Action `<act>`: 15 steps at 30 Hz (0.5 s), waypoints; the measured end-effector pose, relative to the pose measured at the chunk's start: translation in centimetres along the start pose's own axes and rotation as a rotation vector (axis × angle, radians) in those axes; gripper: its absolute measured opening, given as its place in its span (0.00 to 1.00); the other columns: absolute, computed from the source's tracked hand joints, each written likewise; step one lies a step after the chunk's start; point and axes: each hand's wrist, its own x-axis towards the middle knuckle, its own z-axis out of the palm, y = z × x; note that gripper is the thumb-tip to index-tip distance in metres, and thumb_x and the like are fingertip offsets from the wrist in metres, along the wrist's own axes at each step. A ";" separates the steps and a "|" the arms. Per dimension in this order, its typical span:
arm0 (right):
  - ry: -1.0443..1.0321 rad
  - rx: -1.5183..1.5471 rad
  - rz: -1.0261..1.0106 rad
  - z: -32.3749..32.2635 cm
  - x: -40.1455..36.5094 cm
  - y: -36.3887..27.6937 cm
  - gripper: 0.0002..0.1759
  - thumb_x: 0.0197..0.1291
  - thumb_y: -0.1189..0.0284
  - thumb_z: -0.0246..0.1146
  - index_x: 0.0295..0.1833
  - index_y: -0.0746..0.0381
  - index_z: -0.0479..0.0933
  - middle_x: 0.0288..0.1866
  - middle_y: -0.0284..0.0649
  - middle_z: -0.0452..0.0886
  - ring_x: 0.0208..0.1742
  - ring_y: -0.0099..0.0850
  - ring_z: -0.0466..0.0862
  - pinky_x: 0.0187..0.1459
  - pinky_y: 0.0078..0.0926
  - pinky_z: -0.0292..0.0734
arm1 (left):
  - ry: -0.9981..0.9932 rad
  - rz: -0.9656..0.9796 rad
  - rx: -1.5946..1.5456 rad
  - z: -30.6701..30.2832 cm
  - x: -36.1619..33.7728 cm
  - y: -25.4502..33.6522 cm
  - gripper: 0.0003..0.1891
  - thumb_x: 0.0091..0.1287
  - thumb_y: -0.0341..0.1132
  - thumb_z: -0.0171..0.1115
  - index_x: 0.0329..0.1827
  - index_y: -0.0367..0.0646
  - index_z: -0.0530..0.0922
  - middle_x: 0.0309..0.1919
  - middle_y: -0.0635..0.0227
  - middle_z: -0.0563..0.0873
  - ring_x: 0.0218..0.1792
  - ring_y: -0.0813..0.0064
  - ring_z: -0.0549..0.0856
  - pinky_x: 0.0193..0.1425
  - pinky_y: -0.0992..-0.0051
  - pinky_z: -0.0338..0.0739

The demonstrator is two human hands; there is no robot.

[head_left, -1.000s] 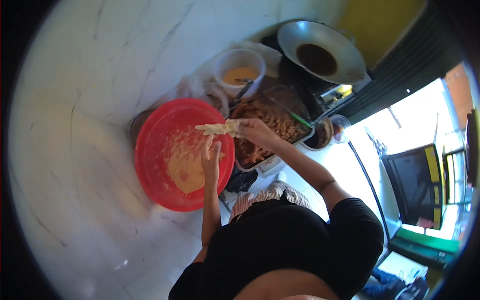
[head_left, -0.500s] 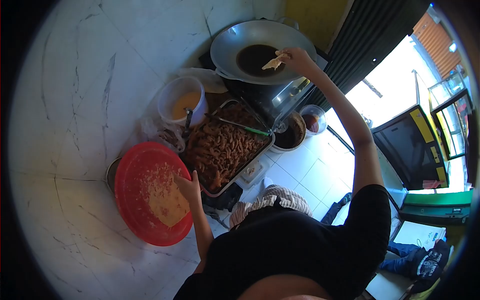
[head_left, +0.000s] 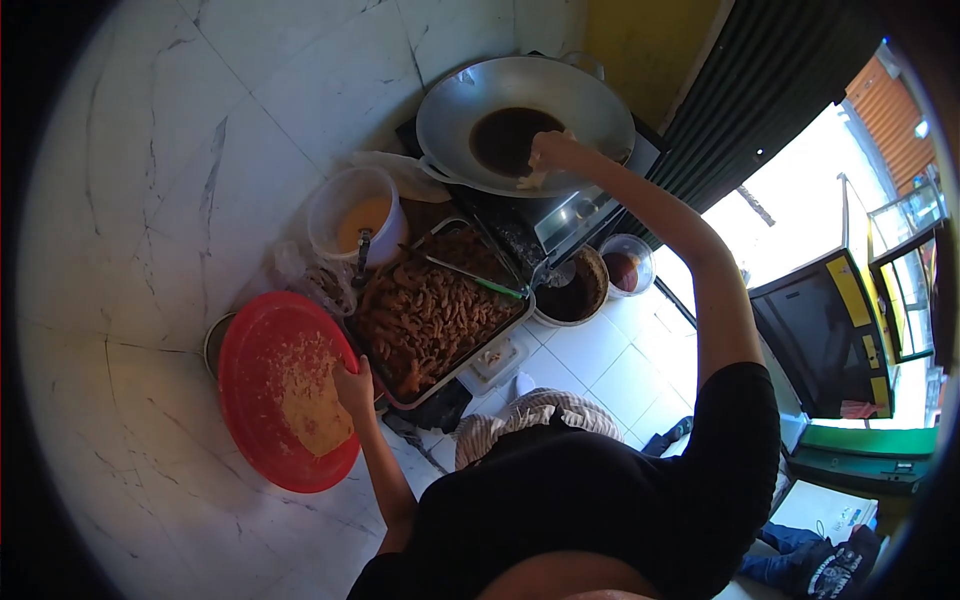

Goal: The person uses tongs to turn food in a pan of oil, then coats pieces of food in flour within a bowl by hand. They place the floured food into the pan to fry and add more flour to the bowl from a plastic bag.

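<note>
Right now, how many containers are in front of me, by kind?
Large round metal wok: 1
White plastic bucket: 1
Red round plastic basin: 1
Rectangular metal tray: 1
Small round bowls: 2
Small clear rectangular tub: 1
Grey metal bowl under the basin: 1
Total: 8

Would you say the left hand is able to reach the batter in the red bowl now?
Probably yes: the left hand rests at the rim of the red bowl, right beside the batter, with nothing lying between them.
</note>
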 end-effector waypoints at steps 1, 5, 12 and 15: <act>-0.040 -0.072 0.031 0.5 0.6 -0.1 0.11 0.37 0.70 0.66 0.32 0.57 0.80 0.33 0.39 0.80 0.40 0.37 0.79 0.45 0.39 0.65 | 0.003 -0.005 -0.001 -0.1 0.0 0.0 0.26 0.56 0.50 0.54 0.49 0.35 0.69 0.43 0.53 0.74 0.44 0.56 0.76 0.45 0.63 0.71; 0.037 -0.021 -0.008 1.4 1.3 0.4 0.10 0.40 0.73 0.64 0.34 0.56 0.80 0.33 0.41 0.80 0.42 0.38 0.78 0.45 0.42 0.64 | -0.055 -0.029 0.017 -0.4 0.0 0.2 0.27 0.56 0.50 0.54 0.50 0.35 0.68 0.44 0.53 0.74 0.45 0.57 0.76 0.44 0.63 0.71; 0.578 0.341 -0.347 -0.7 -6.7 -7.3 0.10 0.47 0.76 0.58 0.38 0.62 0.77 0.32 0.44 0.77 0.35 0.38 0.77 0.39 0.29 0.70 | 0.079 0.118 -0.217 0.2 -0.1 -0.8 0.33 0.55 0.55 0.54 0.52 0.33 0.66 0.47 0.52 0.72 0.50 0.57 0.72 0.50 0.66 0.68; 0.384 0.718 -0.433 1.7 -11.1 -12.9 0.11 0.46 0.76 0.58 0.39 0.64 0.76 0.32 0.44 0.76 0.34 0.37 0.77 0.37 0.28 0.72 | 0.103 0.082 -0.540 -1.3 -0.8 -0.2 0.32 0.57 0.55 0.53 0.52 0.33 0.67 0.48 0.52 0.71 0.51 0.58 0.71 0.53 0.67 0.65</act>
